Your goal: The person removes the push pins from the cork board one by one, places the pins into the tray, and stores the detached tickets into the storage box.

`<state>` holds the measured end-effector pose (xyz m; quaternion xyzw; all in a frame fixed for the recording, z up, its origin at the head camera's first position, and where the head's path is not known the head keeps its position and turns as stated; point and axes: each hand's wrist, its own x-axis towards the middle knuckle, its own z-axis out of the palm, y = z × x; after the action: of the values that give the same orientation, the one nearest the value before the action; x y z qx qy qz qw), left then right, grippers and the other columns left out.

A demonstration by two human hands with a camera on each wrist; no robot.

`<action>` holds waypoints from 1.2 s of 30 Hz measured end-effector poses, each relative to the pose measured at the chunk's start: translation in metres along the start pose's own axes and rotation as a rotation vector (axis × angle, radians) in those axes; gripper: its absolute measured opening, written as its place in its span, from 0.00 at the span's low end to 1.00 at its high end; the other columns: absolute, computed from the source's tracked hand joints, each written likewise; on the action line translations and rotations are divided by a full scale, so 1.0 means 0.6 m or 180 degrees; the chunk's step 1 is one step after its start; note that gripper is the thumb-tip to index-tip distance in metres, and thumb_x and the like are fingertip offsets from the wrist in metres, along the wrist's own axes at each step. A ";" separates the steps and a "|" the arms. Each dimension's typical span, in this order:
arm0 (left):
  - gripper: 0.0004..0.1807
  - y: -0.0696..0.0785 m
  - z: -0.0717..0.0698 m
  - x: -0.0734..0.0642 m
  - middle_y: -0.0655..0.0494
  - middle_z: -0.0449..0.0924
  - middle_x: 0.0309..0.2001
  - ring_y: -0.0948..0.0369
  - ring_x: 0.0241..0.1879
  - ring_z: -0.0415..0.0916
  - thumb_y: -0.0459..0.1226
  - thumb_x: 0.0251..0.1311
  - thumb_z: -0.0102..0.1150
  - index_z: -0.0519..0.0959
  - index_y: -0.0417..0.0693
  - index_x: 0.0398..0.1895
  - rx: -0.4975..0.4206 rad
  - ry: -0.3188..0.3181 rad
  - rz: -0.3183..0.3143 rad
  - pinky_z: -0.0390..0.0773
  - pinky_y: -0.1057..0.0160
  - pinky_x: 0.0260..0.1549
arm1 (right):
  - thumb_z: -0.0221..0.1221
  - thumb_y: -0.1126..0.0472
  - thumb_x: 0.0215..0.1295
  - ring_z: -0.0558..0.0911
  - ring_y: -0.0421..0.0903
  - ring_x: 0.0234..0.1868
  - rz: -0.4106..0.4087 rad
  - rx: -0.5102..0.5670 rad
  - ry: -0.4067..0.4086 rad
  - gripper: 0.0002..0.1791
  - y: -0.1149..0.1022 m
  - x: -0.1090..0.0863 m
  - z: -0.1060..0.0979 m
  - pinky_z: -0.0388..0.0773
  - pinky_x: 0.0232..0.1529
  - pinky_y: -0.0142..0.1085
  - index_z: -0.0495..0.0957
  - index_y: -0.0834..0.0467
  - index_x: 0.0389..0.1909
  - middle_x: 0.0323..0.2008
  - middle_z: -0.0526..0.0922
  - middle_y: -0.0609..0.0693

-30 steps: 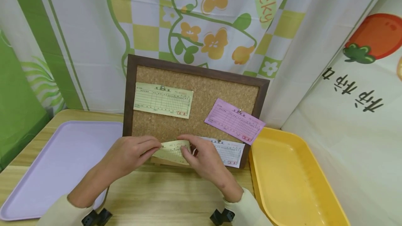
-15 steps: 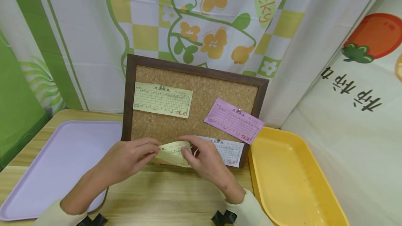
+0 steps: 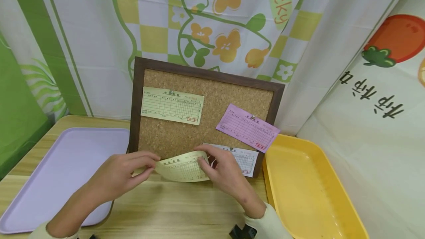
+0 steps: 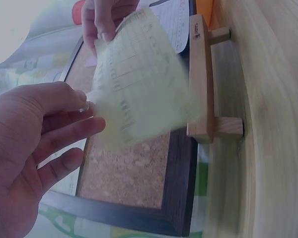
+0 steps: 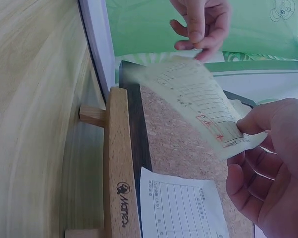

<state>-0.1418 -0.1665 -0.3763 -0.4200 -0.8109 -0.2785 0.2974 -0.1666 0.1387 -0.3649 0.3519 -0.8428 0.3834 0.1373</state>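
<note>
My right hand (image 3: 225, 170) pinches one end of a yellow receipt slip (image 3: 182, 169), which bows in front of the lower part of a framed cork board (image 3: 216, 91). Thumb and fingertips of my left hand (image 3: 123, 172) pinch a small shiny pushpin (image 4: 84, 106) right beside the slip's other end. In the right wrist view the slip (image 5: 198, 99) hangs from the right hand, its far end blurred. Another yellow slip (image 3: 172, 107) is pinned at the board's upper left. A purple slip (image 3: 247, 128) hangs tilted at the right, above a white slip (image 3: 245, 161) partly behind my right hand.
A wooden ledge (image 4: 201, 84) with short pegs supports the board's bottom edge. On the table (image 3: 166, 209), a lilac tray (image 3: 73, 169) lies at the left and a deep yellow tray (image 3: 305, 187) stands at the right. A patterned curtain (image 3: 99, 47) hangs close behind.
The yellow slip has come away from the board's lower left and is drawn forward, more spread out. My left hand has moved left and down, away from the board.
</note>
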 end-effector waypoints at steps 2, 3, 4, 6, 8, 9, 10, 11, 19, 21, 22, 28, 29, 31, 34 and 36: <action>0.08 -0.002 -0.003 -0.006 0.62 0.86 0.45 0.64 0.40 0.86 0.40 0.73 0.58 0.86 0.53 0.39 0.0015 0.0021 -0.0013 0.80 0.71 0.32 | 0.62 0.65 0.72 0.78 0.38 0.26 -0.0014 -0.0013 0.0006 0.13 0.001 -0.003 -0.003 0.79 0.28 0.32 0.84 0.56 0.55 0.33 0.83 0.41; 0.07 -0.004 -0.004 -0.008 0.62 0.86 0.45 0.64 0.40 0.86 0.39 0.72 0.58 0.86 0.53 0.39 0.0020 0.0030 -0.0021 0.80 0.71 0.32 | 0.62 0.65 0.72 0.78 0.38 0.27 -0.0014 -0.0016 0.0010 0.13 0.001 -0.004 -0.005 0.79 0.28 0.32 0.84 0.56 0.55 0.34 0.83 0.41; 0.07 -0.005 -0.005 -0.011 0.63 0.86 0.44 0.64 0.39 0.85 0.40 0.73 0.57 0.85 0.54 0.39 0.0025 0.0036 -0.0027 0.80 0.71 0.32 | 0.62 0.65 0.72 0.78 0.37 0.27 -0.0010 -0.0022 0.0016 0.13 0.002 -0.006 -0.006 0.79 0.28 0.32 0.84 0.56 0.55 0.34 0.83 0.41; 0.10 -0.008 -0.006 -0.016 0.63 0.86 0.42 0.65 0.38 0.85 0.42 0.75 0.54 0.85 0.55 0.38 0.0027 0.0062 -0.0016 0.79 0.71 0.32 | 0.62 0.65 0.72 0.78 0.38 0.27 0.0004 -0.0047 0.0025 0.13 0.003 -0.010 -0.009 0.79 0.28 0.32 0.85 0.55 0.54 0.36 0.84 0.41; 0.12 -0.010 -0.007 -0.021 0.65 0.86 0.41 0.68 0.36 0.83 0.44 0.77 0.52 0.84 0.56 0.38 0.0046 0.0079 -0.0022 0.79 0.72 0.32 | 0.62 0.65 0.72 0.78 0.38 0.27 0.0035 -0.0062 0.0023 0.12 0.005 -0.015 -0.012 0.79 0.28 0.32 0.85 0.55 0.54 0.36 0.84 0.40; 0.14 -0.010 -0.008 -0.023 0.65 0.85 0.40 0.69 0.35 0.82 0.46 0.78 0.50 0.84 0.57 0.38 0.0056 0.0077 -0.0045 0.78 0.72 0.31 | 0.63 0.65 0.72 0.78 0.38 0.27 0.0054 -0.0077 0.0025 0.12 0.005 -0.018 -0.014 0.79 0.28 0.32 0.85 0.56 0.54 0.36 0.84 0.40; 0.18 -0.011 -0.009 -0.026 0.66 0.85 0.39 0.71 0.34 0.81 0.49 0.80 0.45 0.84 0.57 0.38 0.0066 0.0072 -0.0066 0.77 0.73 0.30 | 0.63 0.65 0.72 0.78 0.37 0.27 0.0070 -0.0095 0.0026 0.13 0.006 -0.020 -0.015 0.79 0.28 0.31 0.85 0.56 0.54 0.36 0.84 0.40; 0.19 -0.011 -0.010 -0.028 0.67 0.84 0.39 0.72 0.33 0.80 0.51 0.80 0.44 0.84 0.57 0.38 0.0067 0.0064 -0.0091 0.76 0.73 0.29 | 0.63 0.66 0.71 0.78 0.37 0.27 0.0091 -0.0102 0.0028 0.13 0.007 -0.023 -0.017 0.79 0.29 0.31 0.85 0.56 0.54 0.36 0.84 0.41; 0.12 -0.018 -0.025 -0.049 0.72 0.83 0.37 0.75 0.31 0.76 0.47 0.77 0.53 0.84 0.60 0.38 0.0157 -0.0016 -0.0260 0.72 0.76 0.25 | 0.65 0.66 0.70 0.76 0.36 0.27 0.0292 -0.0235 0.0068 0.13 0.014 -0.041 -0.038 0.79 0.28 0.33 0.86 0.53 0.52 0.34 0.83 0.37; 0.11 -0.023 -0.029 -0.055 0.72 0.83 0.37 0.75 0.31 0.75 0.47 0.76 0.54 0.84 0.60 0.38 0.0208 -0.0015 -0.0273 0.71 0.76 0.24 | 0.65 0.67 0.70 0.76 0.36 0.26 0.0331 -0.0242 0.0095 0.13 0.018 -0.046 -0.044 0.79 0.27 0.33 0.86 0.53 0.52 0.33 0.82 0.37; 0.13 -0.025 -0.031 -0.058 0.73 0.82 0.36 0.75 0.31 0.75 0.49 0.77 0.52 0.85 0.60 0.38 0.0243 -0.0015 -0.0282 0.71 0.76 0.24 | 0.65 0.67 0.70 0.76 0.36 0.26 0.0347 -0.0242 0.0113 0.13 0.019 -0.049 -0.047 0.78 0.27 0.33 0.86 0.53 0.52 0.33 0.82 0.37; 0.17 -0.041 -0.042 -0.076 0.77 0.79 0.34 0.77 0.30 0.74 0.54 0.77 0.50 0.85 0.61 0.38 0.0372 -0.0018 -0.0354 0.70 0.75 0.24 | 0.66 0.69 0.68 0.74 0.37 0.24 0.0334 -0.0260 0.0235 0.14 0.034 -0.064 -0.064 0.77 0.24 0.32 0.86 0.54 0.52 0.27 0.77 0.37; 0.16 -0.043 -0.044 -0.078 0.77 0.79 0.33 0.77 0.30 0.74 0.54 0.77 0.52 0.85 0.61 0.37 0.0385 -0.0019 -0.0362 0.70 0.74 0.24 | 0.66 0.69 0.68 0.74 0.37 0.23 0.0323 -0.0269 0.0247 0.14 0.036 -0.066 -0.066 0.77 0.24 0.32 0.86 0.54 0.52 0.26 0.76 0.37; 0.10 -0.047 -0.046 -0.082 0.78 0.79 0.33 0.77 0.30 0.74 0.50 0.73 0.60 0.86 0.61 0.37 0.0408 -0.0024 -0.0387 0.71 0.74 0.25 | 0.66 0.69 0.68 0.74 0.37 0.23 0.0303 -0.0286 0.0266 0.14 0.040 -0.069 -0.071 0.77 0.24 0.32 0.86 0.56 0.52 0.26 0.76 0.37; 0.01 -0.053 -0.050 -0.088 0.78 0.80 0.33 0.77 0.30 0.74 0.44 0.66 0.68 0.86 0.62 0.36 0.0456 -0.0033 -0.0439 0.71 0.73 0.25 | 0.66 0.69 0.68 0.76 0.37 0.25 0.0359 -0.0316 0.0268 0.14 0.044 -0.074 -0.080 0.79 0.25 0.33 0.86 0.56 0.52 0.29 0.79 0.37; 0.05 -0.056 -0.053 -0.092 0.78 0.80 0.33 0.77 0.29 0.74 0.40 0.60 0.72 0.86 0.63 0.36 0.0498 -0.0043 -0.0481 0.71 0.73 0.25 | 0.66 0.68 0.68 0.76 0.37 0.26 0.0416 -0.0366 0.0271 0.14 0.046 -0.077 -0.086 0.79 0.26 0.33 0.86 0.55 0.52 0.31 0.81 0.37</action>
<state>-0.1362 -0.2338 -0.4014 -0.3350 -0.8615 -0.2332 0.3019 -0.1548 0.2121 -0.3687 0.2711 -0.8780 0.3571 0.1676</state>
